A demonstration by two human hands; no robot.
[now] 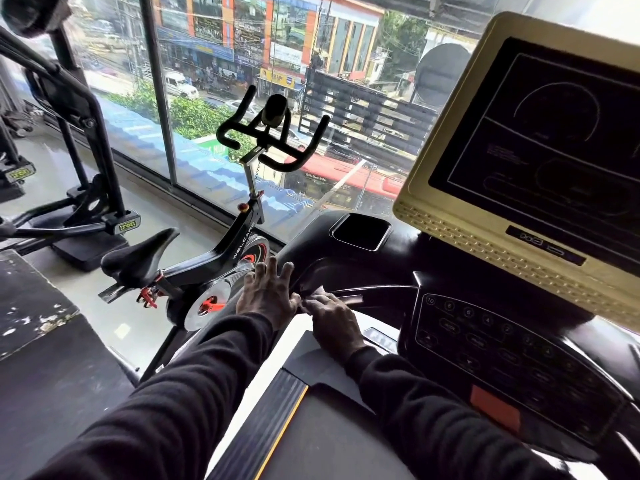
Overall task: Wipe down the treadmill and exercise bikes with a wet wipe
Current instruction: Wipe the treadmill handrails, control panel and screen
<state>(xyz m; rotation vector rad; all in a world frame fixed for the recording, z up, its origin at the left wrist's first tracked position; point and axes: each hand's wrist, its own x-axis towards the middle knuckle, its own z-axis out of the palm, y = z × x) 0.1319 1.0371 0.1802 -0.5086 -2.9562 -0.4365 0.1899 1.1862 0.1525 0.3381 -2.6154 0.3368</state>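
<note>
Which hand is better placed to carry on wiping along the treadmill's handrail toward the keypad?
Probably the right hand. It is pressing the wet wipe onto the treadmill handrail, with the keypad on its side. The left hand rests spread on the console's outer edge with no wipe visible under it.

Both arms wear long black sleeves of a soft, finely ribbed knit, creased along the forearms. The left sleeve (180, 386) and right sleeve (433, 420) end at the wrists in plain cuffs. Both hands are bare.
</note>
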